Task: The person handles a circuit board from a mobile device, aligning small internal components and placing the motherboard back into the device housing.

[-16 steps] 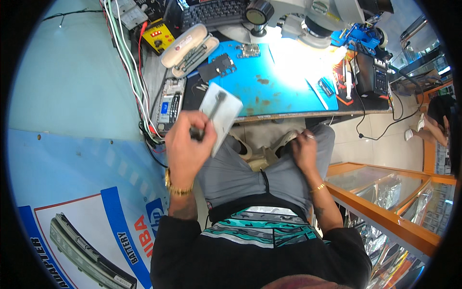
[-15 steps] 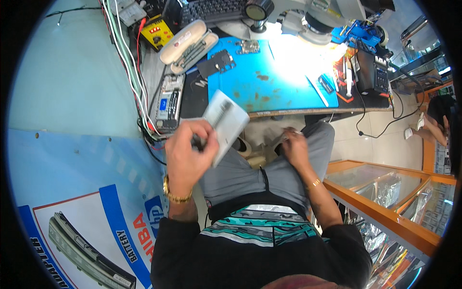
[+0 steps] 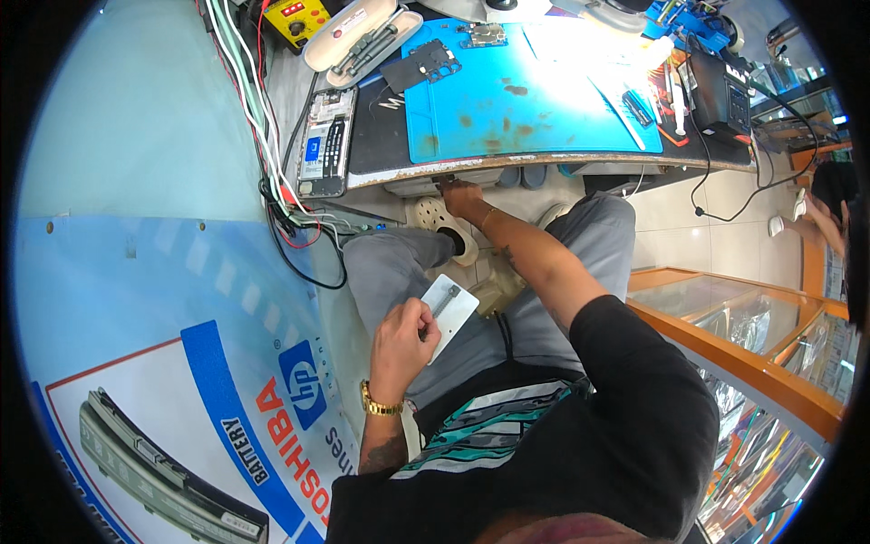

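Observation:
My left hand (image 3: 403, 349) grips a flat white phone-like panel (image 3: 456, 304) with a dark vertical strip on its back, low over my lap. My right hand (image 3: 460, 198) is stretched forward beneath the desk's front edge, its fingers closed at a pale drawer or box front (image 3: 412, 186); what they hold there is too small to make out. Above, on the desk, lie an opened phone (image 3: 323, 145), a blue mat (image 3: 498, 109), a dark phone part (image 3: 419, 63) and an open tool case (image 3: 362, 41).
Cables (image 3: 272, 163) hang at the desk's left. A black boxy device (image 3: 720, 95) sits at the right, beside a microscope (image 3: 607, 14). An orange glass display case (image 3: 743, 317) stands to my right. Another person's legs (image 3: 820, 213) show at the far right.
My left hand and the white panel have moved down toward my lap. My right hand has left my thigh and reached forward under the desk. The desk sits higher in the picture.

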A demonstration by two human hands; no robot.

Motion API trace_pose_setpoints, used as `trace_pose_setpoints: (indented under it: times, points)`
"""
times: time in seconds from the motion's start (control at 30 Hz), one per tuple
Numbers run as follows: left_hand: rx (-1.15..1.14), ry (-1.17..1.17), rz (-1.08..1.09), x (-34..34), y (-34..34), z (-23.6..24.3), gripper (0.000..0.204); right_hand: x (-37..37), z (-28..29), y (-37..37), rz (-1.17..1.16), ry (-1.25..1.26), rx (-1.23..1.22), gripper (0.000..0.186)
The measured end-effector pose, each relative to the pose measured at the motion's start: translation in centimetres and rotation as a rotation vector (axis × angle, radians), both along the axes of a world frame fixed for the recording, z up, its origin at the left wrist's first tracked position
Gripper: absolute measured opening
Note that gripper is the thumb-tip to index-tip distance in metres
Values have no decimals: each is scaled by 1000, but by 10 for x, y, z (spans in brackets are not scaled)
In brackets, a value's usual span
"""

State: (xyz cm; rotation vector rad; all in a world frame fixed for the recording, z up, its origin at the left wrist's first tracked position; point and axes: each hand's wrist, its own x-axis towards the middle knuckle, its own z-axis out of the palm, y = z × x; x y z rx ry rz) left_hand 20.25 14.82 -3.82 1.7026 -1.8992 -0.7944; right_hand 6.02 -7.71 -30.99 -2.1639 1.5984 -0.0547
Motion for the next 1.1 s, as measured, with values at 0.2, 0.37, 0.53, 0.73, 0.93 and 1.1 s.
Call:
trace_pose_setpoints:
  times: [0.2, 0.37, 0.53, 0.73, 0.93, 1.1]
  points:
    - [-120, -57, -157, 8, -34, -17, 16, 11, -40, -13, -24, 98, 125, 34]
    - [-278, -47, -323, -19, -127, -73, 13, -10, -145, 31, -106, -294, 258, 39]
    - [-42, -210, -432, -32, -179, -174, 9, 1, -40, 103, 70, 171, 53, 40]
    - [-117, -412, -506, -46, -214, -247, 9, -11, -6, 122, -99, 56, 124, 56]
    - [-91, -605, -202, -17, -218, -305, 47, -16, 10, 93, -49, -1, 163, 68]
    - [156, -617, -287, -61, -197, -189, 31, -50, -44, 53, 47, -40, -51, 72]
